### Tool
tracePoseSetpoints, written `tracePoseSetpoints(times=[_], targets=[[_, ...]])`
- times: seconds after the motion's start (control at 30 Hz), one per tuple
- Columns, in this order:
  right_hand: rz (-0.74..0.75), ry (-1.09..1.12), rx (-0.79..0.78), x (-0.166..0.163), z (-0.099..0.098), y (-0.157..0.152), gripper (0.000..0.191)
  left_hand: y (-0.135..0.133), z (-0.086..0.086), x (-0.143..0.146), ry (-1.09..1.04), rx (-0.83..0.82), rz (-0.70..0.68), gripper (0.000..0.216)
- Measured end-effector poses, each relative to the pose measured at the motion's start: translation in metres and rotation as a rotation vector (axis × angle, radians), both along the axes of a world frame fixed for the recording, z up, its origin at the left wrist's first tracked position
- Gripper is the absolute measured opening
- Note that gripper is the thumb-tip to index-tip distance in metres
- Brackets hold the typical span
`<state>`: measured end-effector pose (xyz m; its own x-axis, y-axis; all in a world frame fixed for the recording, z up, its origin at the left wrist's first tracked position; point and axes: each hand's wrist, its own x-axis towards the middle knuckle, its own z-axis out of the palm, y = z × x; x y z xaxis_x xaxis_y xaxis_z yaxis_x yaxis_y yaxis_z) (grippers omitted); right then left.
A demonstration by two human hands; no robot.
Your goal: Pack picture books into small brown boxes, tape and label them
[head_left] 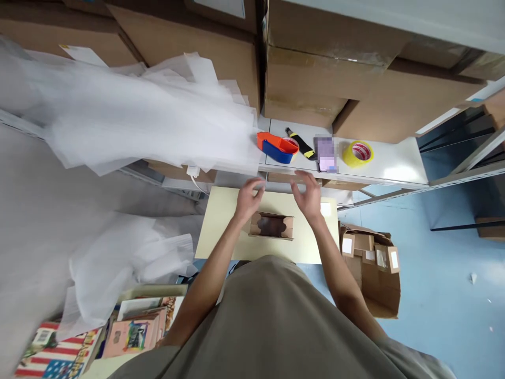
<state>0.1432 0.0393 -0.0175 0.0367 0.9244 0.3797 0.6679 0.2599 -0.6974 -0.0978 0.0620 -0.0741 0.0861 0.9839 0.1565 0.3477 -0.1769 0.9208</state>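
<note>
On the pale yellow table [221, 231] before me stands a small open cardboard box [254, 226], its top facing up and its inside dark. My left hand [248, 199] hovers beyond the box's left side, fingers curved and apart, holding nothing. Past its right side hangs my right hand [309, 196], also empty, with the fingers spread. Neither hand touches the box. On the shelf just ahead lie an orange and blue tape dispenser [278, 147], a black and yellow utility knife [302, 143], a phone [326, 153] and a yellow tape roll [357, 153].
White foam sheets [158, 116] are heaped on the shelf at left, and more wrapping [126, 263] hangs lower down. Large cartons [307, 79] line the shelf's back. A big open carton [381, 295] holding small boxes stands at right. Books [134, 331] lie at lower left.
</note>
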Motion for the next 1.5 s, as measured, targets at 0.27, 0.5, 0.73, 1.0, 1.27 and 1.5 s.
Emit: tracePoseSetpoints(times=[0.27, 0.5, 0.73, 1.0, 1.27, 1.5], targets=[[0.046, -0.355, -0.058, -0.037, 0.011, 0.114, 0.048, 0.03, 0.082, 0.023, -0.141, 0.182, -0.008, 0.029], [0.011, -0.324, -0.113, -0.049, -0.005, 0.127, 0.038, 0.005, 0.063, 0.019, -0.188, 0.084, 0.005, 0.027], [0.101, 0.145, -0.259, -0.056, 0.02, -0.001, 0.054, -0.063, 0.038, 0.001, -0.373, -0.128, 0.083, 0.029], [0.12, 0.493, -0.532, -0.085, 0.016, -0.105, 0.048, -0.138, 0.041, -0.015, -0.415, -0.285, 0.05, 0.035], [0.088, 0.44, -0.616, -0.109, 0.01, -0.125, 0.049, -0.165, 0.029, -0.037, -0.37, -0.233, 0.02, 0.023], [0.037, 0.285, -0.644, -0.124, 0.005, -0.141, 0.052, -0.157, 0.017, -0.078, -0.35, -0.297, -0.096, 0.028]])
